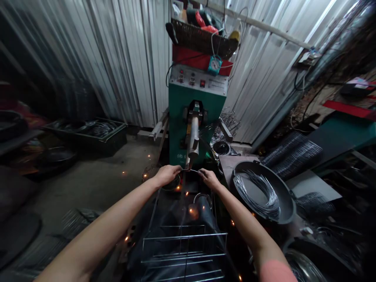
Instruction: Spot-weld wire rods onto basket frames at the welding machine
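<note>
My left hand [169,175] and my right hand [209,179] are closed, pinching a thin metal wire [192,170] from either side. The wire's middle meets the electrode tip of a green spot welder [179,105], right below its grey arm [194,137]. Orange sparks [193,211] fly beneath and around my hands. Part of the wire is hidden by my fingers, so I cannot tell its full shape. Closer to me, between my forearms, is a wire rack [185,237] of thin bright rods. A metal ring [202,195] shows below my right hand.
On the right, a round black pan [286,207] holds a bundle of wire rings [266,199]. Dark stacked wire pieces [293,152] stand behind it. A shallow bin [113,135] with metal parts sits at left. A gauge [215,65] and a loaded basket [202,37] top the welder.
</note>
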Motion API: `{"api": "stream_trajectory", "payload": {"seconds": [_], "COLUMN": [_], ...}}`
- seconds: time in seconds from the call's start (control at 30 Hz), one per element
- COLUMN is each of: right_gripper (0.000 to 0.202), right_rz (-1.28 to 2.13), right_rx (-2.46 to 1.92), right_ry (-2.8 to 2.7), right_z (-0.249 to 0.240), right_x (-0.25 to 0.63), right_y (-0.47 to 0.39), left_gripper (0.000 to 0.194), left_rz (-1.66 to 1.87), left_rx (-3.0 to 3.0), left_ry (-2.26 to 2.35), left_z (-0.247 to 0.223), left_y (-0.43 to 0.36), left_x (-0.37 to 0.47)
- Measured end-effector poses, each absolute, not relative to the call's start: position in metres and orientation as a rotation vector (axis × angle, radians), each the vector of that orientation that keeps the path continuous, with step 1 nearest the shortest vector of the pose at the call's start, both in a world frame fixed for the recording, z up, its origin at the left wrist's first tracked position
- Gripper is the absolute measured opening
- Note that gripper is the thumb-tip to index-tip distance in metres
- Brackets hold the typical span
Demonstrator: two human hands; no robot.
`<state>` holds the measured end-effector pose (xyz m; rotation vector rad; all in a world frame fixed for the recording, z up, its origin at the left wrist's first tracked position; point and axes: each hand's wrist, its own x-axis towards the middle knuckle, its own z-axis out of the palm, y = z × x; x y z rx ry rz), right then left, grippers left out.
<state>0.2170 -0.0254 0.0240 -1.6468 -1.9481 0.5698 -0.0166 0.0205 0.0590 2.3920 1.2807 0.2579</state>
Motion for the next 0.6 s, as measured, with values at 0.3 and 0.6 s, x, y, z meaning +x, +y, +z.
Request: {"api": "stream_trajectory", "payload": {"seconds": [0.3, 0.6], "right_gripper": [0.022, 0.019], "right_rz": [0.672, 1.374], "right_rx": [-1.744, -1.760], "right_ry": [-1.973, -1.721], "right_z": [0.043, 0.071], "right_x": [0.212, 0.219], "right_y": [-0.018, -0.003], "left_gripper": [0.025, 0.027], "left_rz": [0.240, -0.016], "left_rx": [2.180, 1.915], "left_ry": [1.206, 1.183], "left_z": [0.056, 0.076], "left_y": [0.033, 0.047], "left_x": [-0.012, -0.008]}}
